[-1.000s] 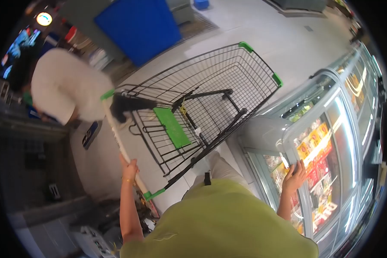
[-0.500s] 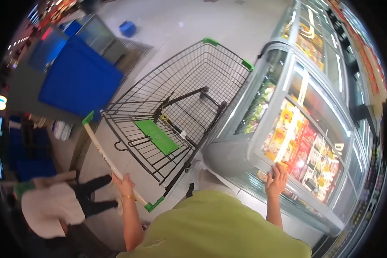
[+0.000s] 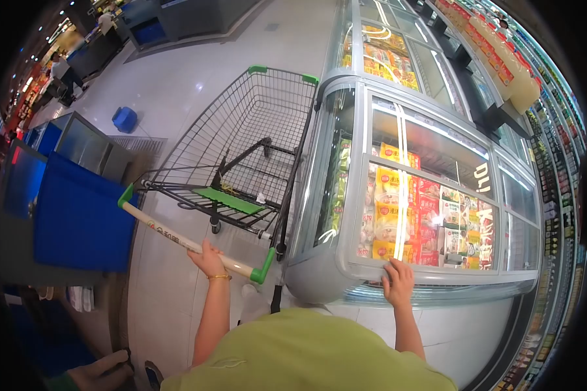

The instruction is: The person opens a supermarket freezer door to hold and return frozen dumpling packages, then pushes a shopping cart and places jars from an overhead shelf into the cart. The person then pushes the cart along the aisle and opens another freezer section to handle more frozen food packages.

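My left hand (image 3: 207, 258), a yellow bracelet at its wrist, is wrapped round the cream handle bar (image 3: 169, 235) of a shopping cart (image 3: 241, 143). The cart has a black wire basket with green corners and a green seat flap (image 3: 228, 201); nothing bulky lies in it. My right hand (image 3: 398, 283) rests its loosely bent fingers at the front edge of a chest freezer (image 3: 319, 277). Under the freezer's glass lid (image 3: 437, 153) lie yellow packs (image 3: 392, 221), red packs (image 3: 429, 225) and white packs (image 3: 453, 225) of food.
To the left stands a counter with a blue panel (image 3: 78, 221). A blue box (image 3: 124, 119) sits on the floor ahead. Another person's arm (image 3: 101, 373) shows at the lower left; a person (image 3: 63, 75) stands far off. Stocked shelves (image 3: 554, 215) line the right.
The view has turned, and the freezer now shows more squarely. My left hand stays on the handle and my right hand at the freezer edge. The nearby person has mostly left view.
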Motion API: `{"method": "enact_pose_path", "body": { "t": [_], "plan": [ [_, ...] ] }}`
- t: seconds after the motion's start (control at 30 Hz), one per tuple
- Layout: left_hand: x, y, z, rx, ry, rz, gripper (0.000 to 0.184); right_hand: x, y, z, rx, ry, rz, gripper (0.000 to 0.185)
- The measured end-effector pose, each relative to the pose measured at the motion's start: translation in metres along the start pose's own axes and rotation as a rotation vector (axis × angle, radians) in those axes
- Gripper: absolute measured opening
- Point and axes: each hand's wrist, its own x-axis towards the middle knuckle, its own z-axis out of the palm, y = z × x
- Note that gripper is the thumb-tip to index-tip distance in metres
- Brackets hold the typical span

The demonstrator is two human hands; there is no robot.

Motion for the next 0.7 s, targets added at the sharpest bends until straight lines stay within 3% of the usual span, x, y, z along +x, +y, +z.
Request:
{"method": "enact_pose_path", "body": {
  "t": [0.17,0.23,0.3,0.33,0.4,0.47,0.5,0.57,0.6,0.67,0.7],
  "plan": [
    [-0.005,0.052,0.065,0.083,-0.314,-0.049,0.049,-0.008,-0.024,-0.042,-0.018,-0.015,0.16,0.038],
    [0.001,0.064,0.087,0.064,-0.441,-0.067,0.055,0.017,-0.041,-0.048,-0.071,0.07,0.235,0.029],
    [0.004,0.079,0.101,0.036,-0.588,-0.15,0.056,0.037,-0.057,-0.047,0.225,0.296,0.712,0.021],
    [-0.004,0.124,0.113,0.112,-0.675,-0.199,0.052,0.055,-0.084,-0.068,0.35,0.417,0.777,0.018],
    [0.014,0.152,0.13,0.161,-0.787,-0.281,0.048,0.124,-0.147,-0.082,0.436,0.531,0.766,0.022],
    [0.04,0.182,0.142,0.616,-1.166,-0.494,0.042,0.21,-0.211,-0.085,0.51,0.502,0.653,0.029],
    [0.045,0.208,0.15,0.616,-1.188,-0.493,0.042,0.247,-0.234,-0.084,0.433,0.42,0.519,0.039],
    [0.037,0.269,0.154,1.15,-1.384,0.343,0.04,0.301,-0.268,-0.086,0.356,0.324,0.332,0.054],
    [0.046,0.285,0.174,1.143,-1.388,0.36,0.04,0.333,-0.276,-0.083,0.343,0.293,0.264,0.059],
    [0.079,0.3,0.207,0.841,-1.171,1.384,0.044,0.379,-0.276,-0.04,0.184,0.279,0.183,0.058],
    [0.114,0.276,0.205,0.81,-1.148,1.384,0.044,0.384,-0.271,-0.003,0.022,0.248,0.106,0.056]
  ]
}}
